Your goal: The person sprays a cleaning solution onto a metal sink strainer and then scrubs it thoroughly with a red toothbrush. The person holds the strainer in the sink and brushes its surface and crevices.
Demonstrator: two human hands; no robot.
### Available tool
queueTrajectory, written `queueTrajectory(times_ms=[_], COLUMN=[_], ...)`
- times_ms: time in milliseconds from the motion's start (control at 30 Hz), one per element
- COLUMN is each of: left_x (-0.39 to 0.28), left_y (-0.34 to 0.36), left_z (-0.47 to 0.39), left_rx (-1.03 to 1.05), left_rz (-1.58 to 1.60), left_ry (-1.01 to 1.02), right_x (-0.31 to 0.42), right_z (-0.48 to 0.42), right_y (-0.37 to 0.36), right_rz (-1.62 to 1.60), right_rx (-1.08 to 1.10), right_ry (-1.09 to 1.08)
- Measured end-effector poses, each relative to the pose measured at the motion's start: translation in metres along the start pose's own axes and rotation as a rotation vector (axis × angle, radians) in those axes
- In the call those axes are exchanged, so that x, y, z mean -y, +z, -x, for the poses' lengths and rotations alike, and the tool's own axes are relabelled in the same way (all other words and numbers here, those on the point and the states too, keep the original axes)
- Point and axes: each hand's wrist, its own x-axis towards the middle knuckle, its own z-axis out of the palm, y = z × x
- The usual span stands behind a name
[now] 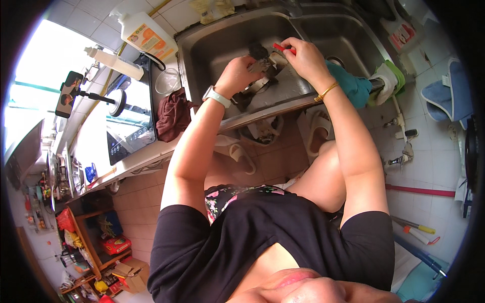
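Over the large basin of the stainless steel sink (pixel 212 49), my left hand (pixel 239 74) has its fingers closed on a greyish, wet-looking item (pixel 259 66) that I cannot make out clearly. My right hand (pixel 303 57), to the right and slightly higher, pinches a thin red tool or handle (pixel 279 47); its working end cannot be told. Between and below the hands, a dark and pale metallic object (pixel 278 60) lies in the basin, partly hidden by my left hand. A dark, fuzzy clump (pixel 257 51) is just above my left fingertips.
Left of the sink are a dark red cloth (pixel 174 115), a glass bowl (pixel 167 81), a white jug (pixel 146 34), a squeeze bottle (pixel 113 62) and a phone on a stand (pixel 69 94). A teal cloth (pixel 348 85) hangs at the sink's right front edge. A waste bin (pixel 263 130) stands below.
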Motion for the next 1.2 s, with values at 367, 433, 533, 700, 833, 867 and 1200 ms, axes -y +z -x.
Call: queueTrajectory(times_ms=[367, 433, 533, 700, 833, 867, 1200], left_x=[0.016, 0.017, 0.007, 0.019, 0.021, 0.023, 0.027], left_y=[-0.023, -0.018, -0.019, -0.017, -0.013, -0.011, -0.011], left_z=[0.031, 0.036, 0.045, 0.056, 0.064, 0.065, 0.062], left_rx=[0.190, 0.137, 0.001, -0.187, -0.180, -0.185, -0.181], left_rz=[0.235, 0.229, -0.039, -0.148, -0.062, -0.063, -0.007], left_ry=[0.022, 0.007, 0.014, 0.080, -0.029, -0.009, -0.006], right_x=[0.024, 0.026, 0.042, 0.036, 0.039, 0.041, 0.031], right_z=[0.024, 0.024, 0.031, 0.030, 0.032, 0.032, 0.019], right_y=[-0.010, -0.002, 0.000, 0.007, 0.013, 0.015, 0.023], right_rz=[-0.088, -0.098, -0.041, 0.003, 0.023, 0.017, 0.113], right_rx=[0.190, 0.195, 0.241, 0.225, 0.256, 0.260, 0.207], right_ry=[-0.079, -0.108, -0.090, -0.156, -0.139, -0.121, -0.163])
